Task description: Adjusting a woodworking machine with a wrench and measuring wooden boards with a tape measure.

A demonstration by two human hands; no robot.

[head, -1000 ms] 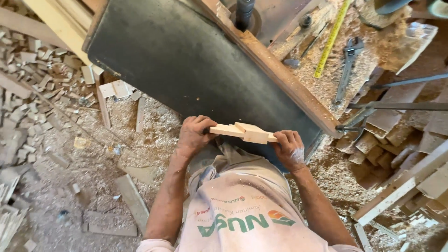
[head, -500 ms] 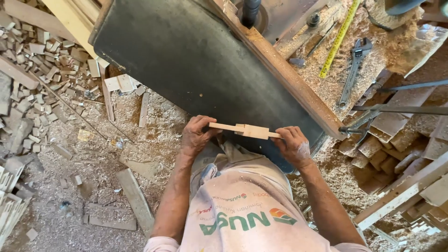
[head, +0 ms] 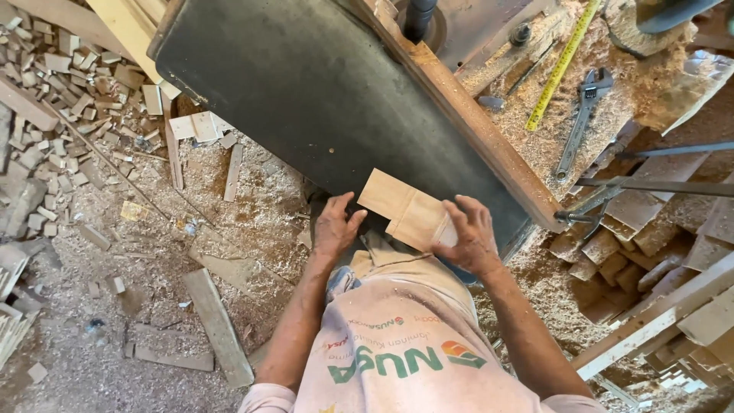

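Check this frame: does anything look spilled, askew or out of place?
Yes. Sawdust is heaped over the machine top, half-burying an adjustable wrench and a yellow tape measure. Wood offcuts litter the floor. The wood pieces between both hands sit tilted.

Person's wearing a pale pinkish-white t-shirt, pretty dusty, with a collar showing at the neck and short sleeves. There's green lettering plus an orange-and-green logo printed across it, and smaller red print above. Both hands, left [head: 335, 227] and right [head: 468, 235], are bare, no gloves, forearms uncovered.
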